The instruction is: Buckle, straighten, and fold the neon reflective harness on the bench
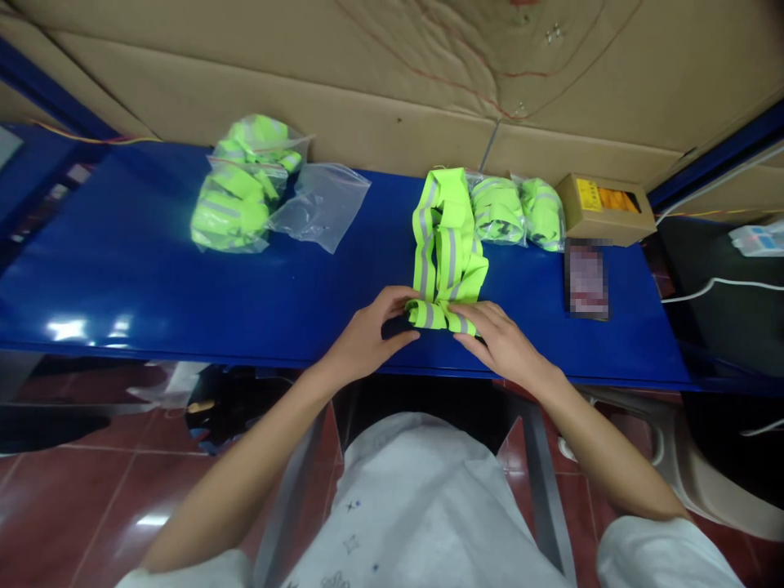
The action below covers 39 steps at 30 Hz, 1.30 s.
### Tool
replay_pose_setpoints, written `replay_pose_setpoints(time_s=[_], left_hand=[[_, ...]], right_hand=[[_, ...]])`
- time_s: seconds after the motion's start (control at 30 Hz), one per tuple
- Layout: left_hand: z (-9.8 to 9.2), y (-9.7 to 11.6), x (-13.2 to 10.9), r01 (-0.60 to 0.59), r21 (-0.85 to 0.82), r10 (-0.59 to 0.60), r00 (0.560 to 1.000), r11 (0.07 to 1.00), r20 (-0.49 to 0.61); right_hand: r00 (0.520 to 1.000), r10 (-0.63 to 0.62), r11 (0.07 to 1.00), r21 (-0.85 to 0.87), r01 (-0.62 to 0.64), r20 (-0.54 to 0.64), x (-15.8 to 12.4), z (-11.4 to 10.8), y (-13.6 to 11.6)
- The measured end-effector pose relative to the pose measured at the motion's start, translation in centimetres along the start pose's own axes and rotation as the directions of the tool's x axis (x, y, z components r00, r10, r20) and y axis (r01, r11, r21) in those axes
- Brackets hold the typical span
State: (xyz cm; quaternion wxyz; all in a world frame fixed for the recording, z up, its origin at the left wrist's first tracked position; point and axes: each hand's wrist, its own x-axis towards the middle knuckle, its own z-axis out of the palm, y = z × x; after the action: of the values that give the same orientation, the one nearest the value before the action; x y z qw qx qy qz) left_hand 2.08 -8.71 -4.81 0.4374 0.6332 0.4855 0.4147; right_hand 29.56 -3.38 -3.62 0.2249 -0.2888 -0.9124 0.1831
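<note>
A neon yellow-green reflective safety vest [452, 257] with silver stripes lies on the blue table in front of me. Its near end is folded over into a small roll. My left hand [383, 327] curves round the left end of this roll, fingers above and thumb below. At the right end, my right hand [499, 339] grips the roll, its fingers lying on top of the fabric and the thumb at the near side. The far part of the vest spreads loosely away from me in uneven loops.
Bagged vests [233, 204] lie at the back left beside a flat clear plastic bag [327, 204]. Two more bagged vests [499, 211] sit right of the loose one. A cardboard box [606, 211] and a blurred-out flat object [586, 280] are farther right on the blue table [153, 302].
</note>
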Motion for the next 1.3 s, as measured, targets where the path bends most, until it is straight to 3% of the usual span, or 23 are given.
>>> replay_pose_setpoints(time_s=[0.2,0.37,0.47,0.57,0.67,0.83,0.97,1.07,1.17,1.3], left_hand=[[1.2,0.1,1.2,0.019,-0.095,-0.023,0.999,0.995,-0.036],[2.0,0.5,1.7,0.057,0.001,-0.056,0.983,0.998,-0.174],[2.0,0.7,2.1,0.057,0.069,-0.042,0.979,0.996,-0.201],[1.9,0.8,2.6,0.073,0.065,-0.061,0.983,0.995,-0.172],[2.1,1.0,2.9,-0.032,0.244,0.066,0.989,0.969,-0.129],[2.3,0.8,1.9,-0.243,0.576,0.301,0.954,0.78,-0.006],[1.7,0.6,1.0,-0.304,0.681,0.278,0.949,0.666,0.151],[1.4,0.8,0.7,-0.332,0.719,0.267,0.941,0.611,0.208],[1.3,1.4,0.8,-0.354,0.708,0.296,0.932,0.611,0.21],[1.5,2.1,1.7,-0.263,0.608,0.253,0.962,0.749,0.105]], right_hand=[[0.972,0.219,0.968,0.147,-0.205,-0.083,1.0,-0.4,1.7],[0.959,0.269,0.957,0.135,-0.256,-0.088,2.2,-0.5,2.3],[0.956,0.262,0.962,0.107,-0.25,-0.128,2.5,0.1,2.3],[0.941,0.255,0.966,0.008,-0.26,-0.223,2.6,0.9,2.0],[0.929,0.224,0.958,-0.108,-0.265,-0.293,2.7,1.2,1.6],[0.985,0.083,0.988,-0.113,-0.101,-0.15,1.7,0.1,1.5],[1.0,0.007,0.991,-0.137,-0.008,-0.014,-0.2,-0.8,1.6],[1.0,0.006,0.986,-0.164,-0.005,0.002,-1.0,-0.9,1.3],[0.999,-0.015,0.989,-0.146,0.01,-0.032,-0.9,-0.7,1.1],[0.989,0.063,0.996,-0.057,-0.072,-0.137,-0.1,-0.3,1.1]])
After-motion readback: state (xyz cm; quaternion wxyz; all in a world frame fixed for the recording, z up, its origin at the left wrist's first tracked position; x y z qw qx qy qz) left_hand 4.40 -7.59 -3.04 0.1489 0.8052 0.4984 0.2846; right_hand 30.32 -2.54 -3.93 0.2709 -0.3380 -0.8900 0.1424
